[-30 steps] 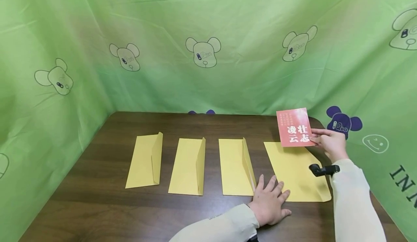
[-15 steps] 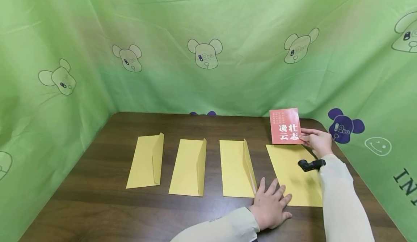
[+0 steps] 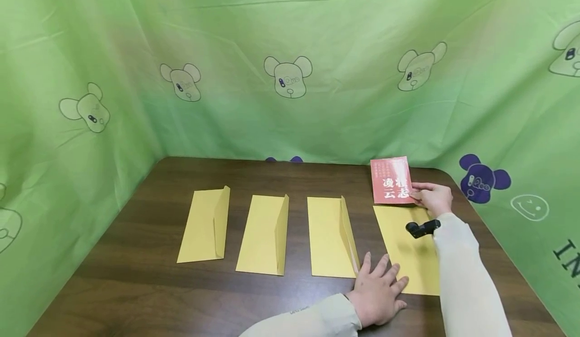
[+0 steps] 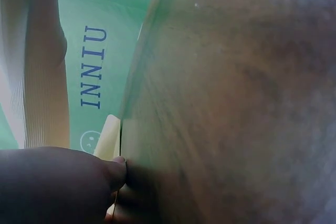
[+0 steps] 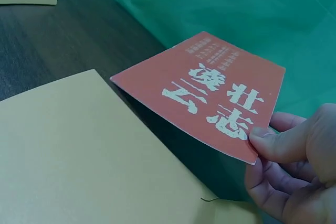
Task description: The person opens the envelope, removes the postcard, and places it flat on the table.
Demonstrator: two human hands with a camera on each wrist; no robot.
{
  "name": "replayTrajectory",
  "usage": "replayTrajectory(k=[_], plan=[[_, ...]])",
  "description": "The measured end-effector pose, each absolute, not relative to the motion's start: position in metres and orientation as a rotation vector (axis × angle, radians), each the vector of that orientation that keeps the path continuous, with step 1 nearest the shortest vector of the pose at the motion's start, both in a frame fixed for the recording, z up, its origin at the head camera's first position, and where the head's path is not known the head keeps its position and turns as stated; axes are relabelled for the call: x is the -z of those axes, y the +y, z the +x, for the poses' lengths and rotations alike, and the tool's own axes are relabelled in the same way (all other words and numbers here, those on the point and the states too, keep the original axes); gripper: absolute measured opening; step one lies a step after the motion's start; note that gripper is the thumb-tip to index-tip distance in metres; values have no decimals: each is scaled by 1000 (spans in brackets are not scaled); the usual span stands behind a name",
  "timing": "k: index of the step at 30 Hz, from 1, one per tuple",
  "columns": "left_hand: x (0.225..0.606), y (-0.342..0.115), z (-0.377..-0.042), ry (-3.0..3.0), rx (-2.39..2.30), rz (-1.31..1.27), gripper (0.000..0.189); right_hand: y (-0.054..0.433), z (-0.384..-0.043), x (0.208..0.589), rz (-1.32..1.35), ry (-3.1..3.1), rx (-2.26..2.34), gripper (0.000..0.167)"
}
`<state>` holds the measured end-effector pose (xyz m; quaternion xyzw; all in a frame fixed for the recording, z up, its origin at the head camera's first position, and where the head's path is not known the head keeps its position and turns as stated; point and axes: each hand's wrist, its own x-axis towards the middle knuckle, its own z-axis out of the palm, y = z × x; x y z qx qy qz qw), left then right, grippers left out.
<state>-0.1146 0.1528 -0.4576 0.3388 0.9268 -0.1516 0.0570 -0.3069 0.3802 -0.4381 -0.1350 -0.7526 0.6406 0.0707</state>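
A red card (image 3: 390, 180) with white Chinese characters is pinched at its lower right corner by my right hand (image 3: 434, 199). In the right wrist view the card (image 5: 202, 93) is tilted, its near edge above the dark table, with thumb on top and fingers beneath. Just in front of it lies a yellow envelope (image 3: 410, 246), partly covered by my right sleeve. My left hand (image 3: 377, 291) lies palm down with fingers spread, its fingertips at that envelope's lower left edge and by the corner of the neighbouring envelope (image 3: 330, 239).
Two more yellow envelopes, a far left one (image 3: 201, 226) and a middle one (image 3: 263, 233), lie in the row with their flaps along the right side. The brown wooden table (image 3: 136, 296) is bounded by a green printed curtain (image 3: 235, 115) at the back and sides.
My right hand has moved left and lowered the card toward the table behind the right envelope. The left hand has stayed almost in place.
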Motion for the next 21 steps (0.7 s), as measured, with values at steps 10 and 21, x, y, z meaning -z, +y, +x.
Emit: replayTrajectory(k=[10,21], plan=[[457,152,-115,2796,457,1026,52,374,-312,445,-517,-2595,-1251,40],[457,152,-115,2796,468,1020,53,374,-313,454,-557,-2576,-1309,44]])
